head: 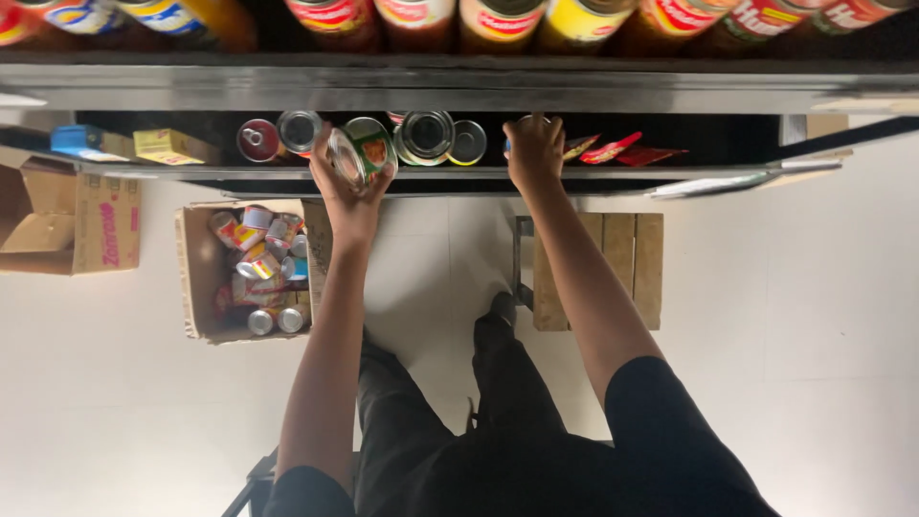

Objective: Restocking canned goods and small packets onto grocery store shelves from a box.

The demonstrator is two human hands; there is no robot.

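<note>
- We have a tin can with a green label point(362, 153) in our left hand point(347, 196), tipped on its side at the front lip of the metal shelf point(459, 173), its silver end turned toward the camera.
- The fingers of that hand are wrapped round the can's body from below and clamped on it; the thumb side is hidden behind the can.
- We judge the can stiff and fairly heavy for its size, with a smooth label that could slide in the palm, so a hold round the middle of the wall, clear of the rims, looks safest; a knock against the shelf edge might dent it.
- Our right hand point(534, 151) rests further along the same shelf, fingers curled over something blue that barely shows; we cannot tell whether it grips that thing or only touches it.
- Between the two hands stand upright cans point(428, 136) seen end-on, and just to the left of the held one are a red-topped can point(258, 140) and a silver-topped can point(300, 129).
- Red flat packets point(613, 148) lie on the shelf beyond the right hand.
- On the floor below the left arm an open cardboard box point(196, 287) holds more tins, jumbled.
- A second cardboard box point(96, 225) sits further left, and a wooden pallet point(622, 268) lies beside our foot.
- A row of bottles point(498, 21) lines the shelf above.
</note>
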